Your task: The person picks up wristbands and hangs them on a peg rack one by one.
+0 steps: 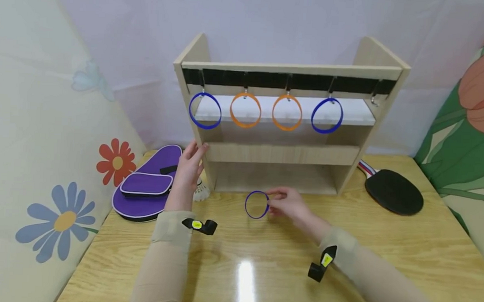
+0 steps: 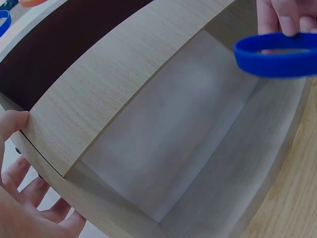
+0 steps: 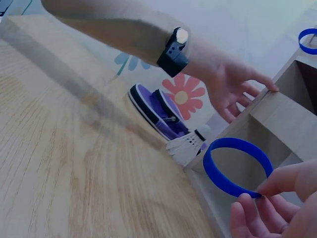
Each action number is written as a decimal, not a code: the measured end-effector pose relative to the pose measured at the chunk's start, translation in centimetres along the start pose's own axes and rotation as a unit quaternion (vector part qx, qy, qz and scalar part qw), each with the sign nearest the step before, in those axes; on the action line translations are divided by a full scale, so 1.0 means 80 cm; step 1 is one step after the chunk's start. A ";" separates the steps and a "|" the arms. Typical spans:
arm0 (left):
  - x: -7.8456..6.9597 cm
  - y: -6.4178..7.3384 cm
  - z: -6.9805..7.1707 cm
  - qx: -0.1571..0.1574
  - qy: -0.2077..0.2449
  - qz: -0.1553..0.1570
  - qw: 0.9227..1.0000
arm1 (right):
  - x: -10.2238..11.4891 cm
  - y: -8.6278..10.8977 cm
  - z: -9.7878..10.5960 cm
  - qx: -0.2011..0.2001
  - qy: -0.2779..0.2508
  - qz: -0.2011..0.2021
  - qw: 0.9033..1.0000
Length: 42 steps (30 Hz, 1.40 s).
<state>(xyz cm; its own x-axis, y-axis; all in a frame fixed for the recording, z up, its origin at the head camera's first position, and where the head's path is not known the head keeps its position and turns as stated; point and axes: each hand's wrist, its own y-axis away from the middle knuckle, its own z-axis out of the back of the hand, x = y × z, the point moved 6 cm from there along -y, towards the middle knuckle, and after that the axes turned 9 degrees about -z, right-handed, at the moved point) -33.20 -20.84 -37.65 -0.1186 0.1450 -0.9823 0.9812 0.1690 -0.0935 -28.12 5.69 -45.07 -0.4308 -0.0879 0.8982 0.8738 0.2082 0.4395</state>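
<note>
My right hand [image 1: 290,205] pinches a blue wristband [image 1: 246,207] between thumb and fingers, in front of the lower shelf opening. In the right wrist view that wristband [image 3: 210,171] is a loop held at its lower edge. My left hand [image 1: 188,171] grips the left side panel of a wooden shelf [image 1: 282,153], the thumb on its front edge and the fingers along the outer face. Two orange wristbands [image 1: 245,126] hang on middle hooks, flanked by a blue wristband [image 1: 205,127] at left and another at right. The rightmost hook [image 1: 375,101] carries no band.
Left of the shelf lie a purple paddle case [image 1: 142,207] and a shuttlecock [image 1: 201,192]. A black table tennis paddle [image 1: 394,192] lies to the right, its handle near the shelf. Patterned cloth walls stand on both sides of the wooden table [image 1: 220,267].
</note>
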 end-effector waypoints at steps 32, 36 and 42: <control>0.003 -0.001 -0.001 -0.001 -0.004 -0.002 1.000 | 0.069 0.081 0.104 0.017 -0.075 0.103 0.992; 0.002 -0.001 -0.001 0.004 -0.005 -0.006 1.000 | 0.078 0.093 0.122 0.010 -0.096 0.108 0.989; 0.001 -0.001 0.000 0.008 -0.004 -0.011 1.000 | 0.093 0.109 0.146 -0.008 -0.114 0.109 0.987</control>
<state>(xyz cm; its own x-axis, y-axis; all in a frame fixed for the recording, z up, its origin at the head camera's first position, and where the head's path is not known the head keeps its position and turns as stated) -33.29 -20.85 -37.71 -0.1397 0.1337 -0.9811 0.9805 0.1572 -0.1182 -26.38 18.20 -34.69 -0.2705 0.1793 0.9459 0.9539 0.1825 0.2382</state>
